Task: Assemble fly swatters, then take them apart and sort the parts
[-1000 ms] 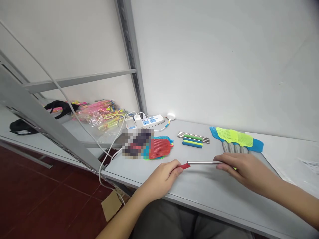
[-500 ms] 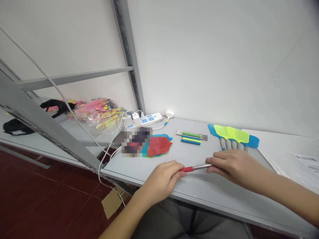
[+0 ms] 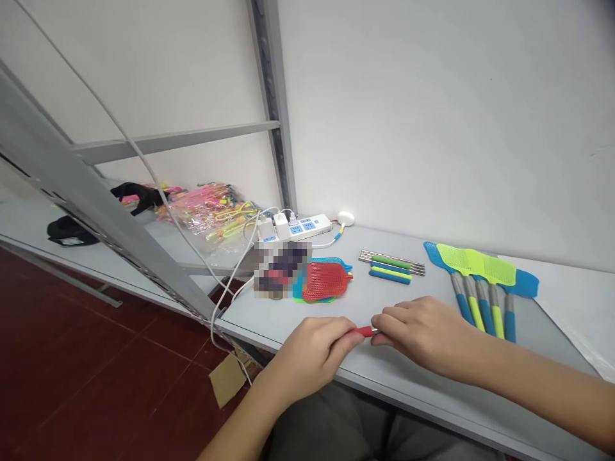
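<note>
My left hand [image 3: 319, 352] is closed around a red handle sleeve [image 3: 364, 331], and its end shows past my thumb. My right hand [image 3: 423, 330] pinches a silver metal rod [image 3: 376, 331] that runs into that sleeve; only a short bit of metal shows between the hands. Beyond them lie several thin metal rods [image 3: 418, 268], one with a green sleeve [image 3: 391, 262], next to blue and yellow sleeves [image 3: 390, 275]. A red fly swatter head [image 3: 327, 282] rests on blue and green ones. To the right, several fly swatters with blue and lime heads [image 3: 500, 269] lie in a row.
A white power strip [image 3: 312, 225] with plugs and cables stands near the wall. The grey rack post [image 3: 144, 250] rises at left, with a plastic bag of colourful items [image 3: 206, 214] behind it. White sheeting [image 3: 571, 301] lies on the table [image 3: 336, 250] at right.
My right hand has moved left toward my left hand, and much less of the metal rod shows between them. The view has shifted left, and the swatter handles are now uncovered.
</note>
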